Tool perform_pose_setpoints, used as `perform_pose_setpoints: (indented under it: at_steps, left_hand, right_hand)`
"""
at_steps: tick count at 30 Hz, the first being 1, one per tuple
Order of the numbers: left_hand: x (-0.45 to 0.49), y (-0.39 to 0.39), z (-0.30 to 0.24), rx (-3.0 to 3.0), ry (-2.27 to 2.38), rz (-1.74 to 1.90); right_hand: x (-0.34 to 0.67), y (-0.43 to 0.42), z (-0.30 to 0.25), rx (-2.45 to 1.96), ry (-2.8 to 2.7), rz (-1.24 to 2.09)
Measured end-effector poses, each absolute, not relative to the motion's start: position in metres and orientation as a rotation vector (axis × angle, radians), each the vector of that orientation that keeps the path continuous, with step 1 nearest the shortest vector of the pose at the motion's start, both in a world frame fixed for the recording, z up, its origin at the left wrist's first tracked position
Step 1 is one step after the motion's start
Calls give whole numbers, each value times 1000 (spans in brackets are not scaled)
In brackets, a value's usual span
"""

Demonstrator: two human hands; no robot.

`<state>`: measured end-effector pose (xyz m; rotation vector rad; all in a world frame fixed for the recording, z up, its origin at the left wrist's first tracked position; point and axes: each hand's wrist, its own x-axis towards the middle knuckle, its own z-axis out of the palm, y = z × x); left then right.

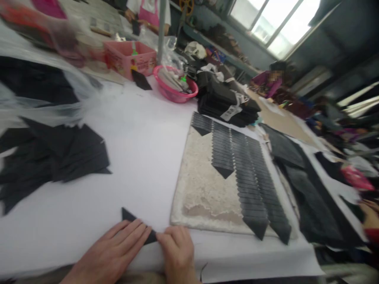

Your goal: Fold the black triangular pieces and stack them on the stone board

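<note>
Have left hand (118,250) laid flat over dark piece (126,215), fingers straight and together. Have right hand (179,252) curled at the piece's right tip; can't tell if gripping or only touching. Find the piece at the near edge of the table, just left of the board's near corner. Note white cover (142,142) over most of the surface, hanging down in front. See pale, worn board (201,173) right of centre, patchy near its close edge, bearing four overlapped columns of strips (251,189): two shorter at left, two reaching the near edge. See heap (59,154) of dark pieces at left, with clear plastic (89,88) over more dark material behind. Along the far side, see pink box (118,57), full pink basin (174,96) and black stack (225,102) with white label. Right of the board, see long dark sheets (310,197). Further back, see person in pink apron (149,15) behind a pole (161,31), bright window (275,23) above, person in purple (268,85) below it by a tan surface (296,124). Can't make out blurred clutter at far right.
</note>
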<state>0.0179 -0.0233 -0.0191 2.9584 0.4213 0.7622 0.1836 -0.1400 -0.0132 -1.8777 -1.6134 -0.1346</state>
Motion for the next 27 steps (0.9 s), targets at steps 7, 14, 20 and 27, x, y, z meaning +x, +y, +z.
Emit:
perform_pose_setpoints:
  at_steps: [7,14,20,27]
  left_hand:
    - [17,-17,1,3002,322,425]
    - [17,-20,4,3029,307,429]
    - [21,-20,11,3033,305,413]
    - [25,-18,17,2966,306,389]
  right_hand:
    - [191,-145,-5,-1816,-1695,48]
    - [190,-147,-2,-1815,-1728,54]
    - [191,-148,0,-1840,-1660,109]
    - [193,-149,0,-1850,-1684,110]
